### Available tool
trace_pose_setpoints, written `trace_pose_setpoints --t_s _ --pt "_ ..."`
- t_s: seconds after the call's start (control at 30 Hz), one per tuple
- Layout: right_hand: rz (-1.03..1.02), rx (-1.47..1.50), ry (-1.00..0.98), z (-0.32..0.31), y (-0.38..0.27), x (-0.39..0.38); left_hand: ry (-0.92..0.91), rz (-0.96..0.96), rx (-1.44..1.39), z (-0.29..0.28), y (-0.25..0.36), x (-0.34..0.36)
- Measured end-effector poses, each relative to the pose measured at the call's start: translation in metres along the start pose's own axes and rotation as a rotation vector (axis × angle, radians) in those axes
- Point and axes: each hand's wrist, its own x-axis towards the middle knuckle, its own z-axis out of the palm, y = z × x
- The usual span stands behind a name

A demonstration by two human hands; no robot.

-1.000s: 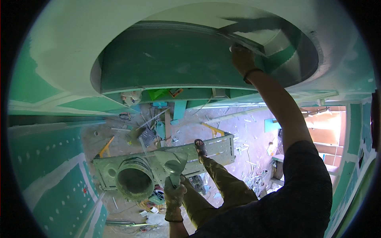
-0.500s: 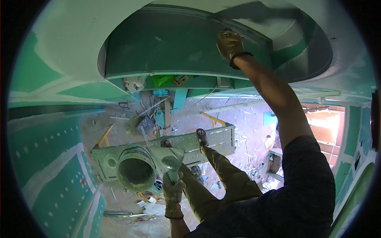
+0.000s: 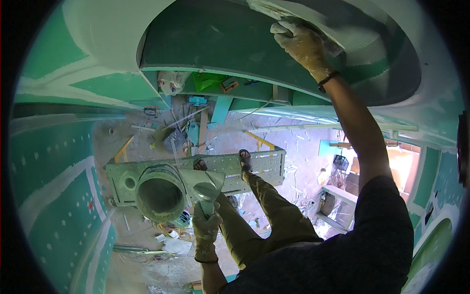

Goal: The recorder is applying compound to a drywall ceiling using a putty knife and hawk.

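Observation:
My gloved right hand (image 3: 301, 46), coated in pale compound, grips a long flat trowel (image 3: 264, 9) pressed up at the white upper surface inside a curved recess lined with dark green board (image 3: 205, 39). Low in the middle, my gloved left hand (image 3: 205, 228) is closed on the handle of a wide putty knife (image 3: 211, 181), whose blade carries grey compound. Just left of that blade sits a large compound-smeared bucket (image 3: 159, 198) on a perforated platform (image 3: 262, 169), where my sandalled feet also stand.
A green ledge below the recess holds a plastic bag (image 3: 171, 82) and small items. Taped green wallboard (image 3: 54, 196) lines the left. Offcuts, cables, a dark bin (image 3: 174, 139) and a low white frame (image 3: 338, 196) lie around the floor below. A bright doorway (image 3: 401, 171) is at right.
My right hand has slid left along the recess's upper surface, and its trowel blade shows more. The view has shifted, raising the platform and recess in the picture. My left hand keeps the putty knife.

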Motion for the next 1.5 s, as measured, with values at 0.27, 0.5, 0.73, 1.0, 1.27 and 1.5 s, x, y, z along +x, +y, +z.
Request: trace_pose_setpoints --t_s 0.27,0.5,0.73,1.0,1.27,1.5 --pt "0.628 1.532 -0.398 -0.014 -0.049 0.019 0.0 -0.028 -0.064 0.004 -0.01 -0.008" --pt "0.709 1.667 -0.516 0.012 -0.101 0.101 0.002 -0.043 -0.094 0.016 -0.01 -0.01" --pt "0.809 1.675 -0.354 0.06 -0.139 0.161 -0.051 -0.07 0.032 0.013 -0.021 -0.01" --pt "1.334 1.606 -0.703 0.026 -0.157 0.213 -0.004 -0.059 0.036 0.014 -0.013 -0.006" --pt "0.218 0.289 -0.697 -0.023 -0.182 0.191 0.025 -0.083 0.013 0.009 -0.012 -0.006" --pt "0.795 1.638 -0.22 0.019 -0.196 0.171 -0.003 -0.107 0.061 0.006 -0.018 -0.004"
